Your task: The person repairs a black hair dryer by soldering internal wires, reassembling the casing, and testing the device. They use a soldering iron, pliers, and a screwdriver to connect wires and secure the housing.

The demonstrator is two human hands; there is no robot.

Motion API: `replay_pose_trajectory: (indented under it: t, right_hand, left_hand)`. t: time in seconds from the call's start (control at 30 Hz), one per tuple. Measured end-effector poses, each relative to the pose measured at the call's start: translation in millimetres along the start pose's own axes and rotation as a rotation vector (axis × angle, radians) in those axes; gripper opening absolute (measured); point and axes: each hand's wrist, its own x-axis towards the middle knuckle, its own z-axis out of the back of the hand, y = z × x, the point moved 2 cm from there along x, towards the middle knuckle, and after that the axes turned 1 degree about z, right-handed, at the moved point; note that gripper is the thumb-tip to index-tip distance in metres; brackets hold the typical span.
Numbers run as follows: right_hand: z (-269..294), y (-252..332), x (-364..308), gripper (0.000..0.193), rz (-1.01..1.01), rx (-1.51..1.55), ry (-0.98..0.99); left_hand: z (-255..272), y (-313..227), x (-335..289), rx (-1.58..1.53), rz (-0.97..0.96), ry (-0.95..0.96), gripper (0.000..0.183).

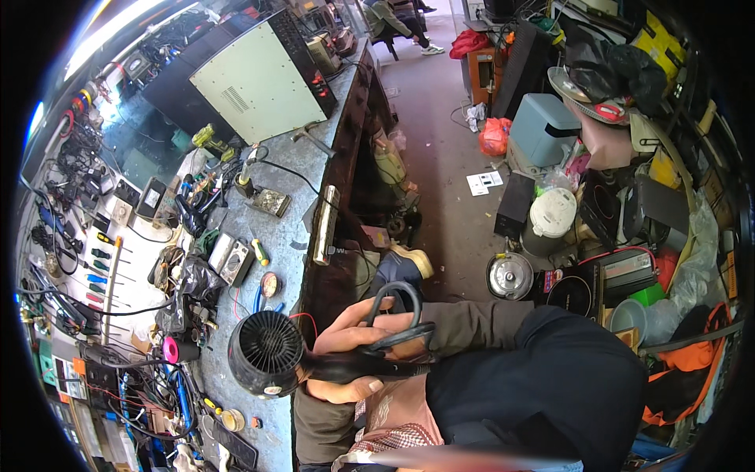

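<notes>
A black hair dryer (pixel 267 354) is held low over the bench's near edge, its round grille facing up and its handle pointing right. My left hand (pixel 338 389) is closed round the handle, the thumb lying along the lower side. From the right comes my right hand (pixel 399 322), closed at the dryer's looped black cord (pixel 417 307). The loop and handle hide part of its fingers. Just beyond the dryer, a small round tin (pixel 270 284) and blue-handled pliers (pixel 257 299) lie on the blue-grey workbench (pixel 291 197).
Screwdrivers (pixel 98 275), wires and a multimeter (pixel 233 259) crowd the bench's left. Farther back are a hammer (pixel 313 140) and a large pale metal case (pixel 252 79). A power strip (pixel 326 224) runs along the edge. Rightward on the floor stand a lidded pot (pixel 510 275) and a rice cooker (pixel 552 212).
</notes>
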Motion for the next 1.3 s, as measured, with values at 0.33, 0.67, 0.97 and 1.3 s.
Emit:
replay_pose_trajectory:
  t: [0.33, 0.67, 0.97, 1.3]
  right_hand:
    - [-17.4, 48.2, -3.2, 0.023, 0.398, -0.806, -0.271]
    - [-98.5, 117.1, -84.0, 0.021, 1.036, -0.749, 0.152]
    - [-94.2, 80.4, -5.1, 0.019, 0.988, -1.962, 0.348]
    - [19.4, 66.7, -6.9, 0.023, 0.692, -0.849, -0.656]
  left_hand:
    - [-5.1, 2.6, -5.4, -0.116, -0.143, -0.294, 0.050]
    - [45.7, 11.8, -54.3, -0.197, -0.050, -0.596, 0.058]
    - [9.0, 52.4, -22.2, -0.642, 0.135, -0.396, 0.059]
    - [14.5, 60.0, -40.5, -0.272, 0.284, -0.430, 0.040]
